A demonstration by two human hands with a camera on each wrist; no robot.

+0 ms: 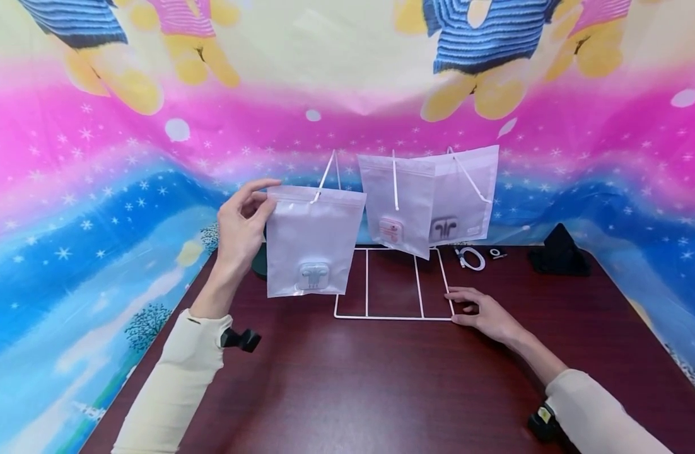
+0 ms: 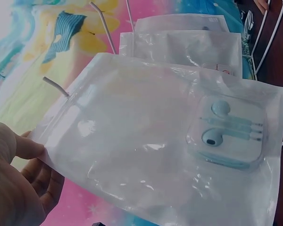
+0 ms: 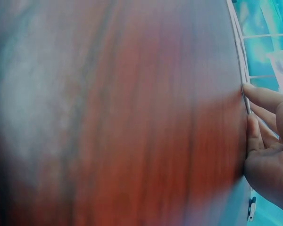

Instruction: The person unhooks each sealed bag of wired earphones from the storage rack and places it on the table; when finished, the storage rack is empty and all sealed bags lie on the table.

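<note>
My left hand (image 1: 241, 224) pinches the upper left corner of a translucent white zip bag (image 1: 310, 233), which hangs on a white wire hook of a display rack (image 1: 393, 318). Inside this bag, near the bottom, sits a clear case of wired earphones (image 2: 231, 129). My right hand (image 1: 486, 315) holds the front right corner of the rack's wire base, thumb and fingertips at the wire. Two more zip bags hang on hooks farther right: a middle bag (image 1: 395, 195) with a reddish-marked case, and a right bag (image 1: 467, 189) with dark earphones showing through.
On the dark wooden table (image 1: 347, 384), a coiled white cable (image 1: 471, 258) and a small round item (image 1: 497, 253) lie behind the rack at right. A black stand (image 1: 560, 252) is at the back right. Printed cloth (image 1: 302, 82) surrounds the table.
</note>
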